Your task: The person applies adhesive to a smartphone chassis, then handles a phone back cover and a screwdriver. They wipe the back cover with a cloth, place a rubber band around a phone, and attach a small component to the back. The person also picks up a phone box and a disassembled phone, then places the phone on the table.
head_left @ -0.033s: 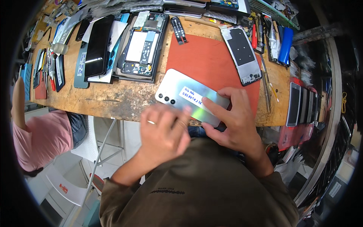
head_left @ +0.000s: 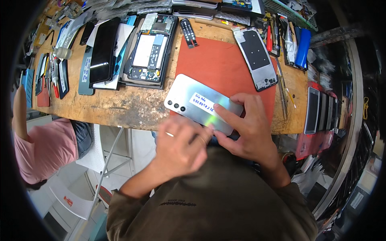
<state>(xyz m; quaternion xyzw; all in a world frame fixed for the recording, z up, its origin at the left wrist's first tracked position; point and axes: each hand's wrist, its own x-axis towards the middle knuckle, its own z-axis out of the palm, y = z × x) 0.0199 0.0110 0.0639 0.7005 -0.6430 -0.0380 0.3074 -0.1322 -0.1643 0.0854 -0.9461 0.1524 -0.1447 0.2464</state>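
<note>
A silver smartphone (head_left: 185, 90) with three rear lenses lies back side up at the near edge of an orange-red mat, tilted to the right. A white label with handwriting (head_left: 202, 103) is stuck on its back. My right hand (head_left: 251, 130) grips the phone's right end, with the index finger on the label and the thumb at the near long edge. Blurred by motion, my left hand (head_left: 181, 146) is at the same near edge, fingers curled together, fingertips close to the phone's side. Whatever these fingers may pinch is too smeared to make out.
An opened phone (head_left: 148, 56) and a dark-screened phone (head_left: 105, 50) lie left on the wooden bench. A phone mid-frame (head_left: 257, 56) rests on the mat's right side, beside tweezers (head_left: 281, 86). A person in a pink shirt (head_left: 50, 148) is at the far left.
My left hand has shifted slightly right along the phone's near edge. The right hand and the phone stay almost where they were.
</note>
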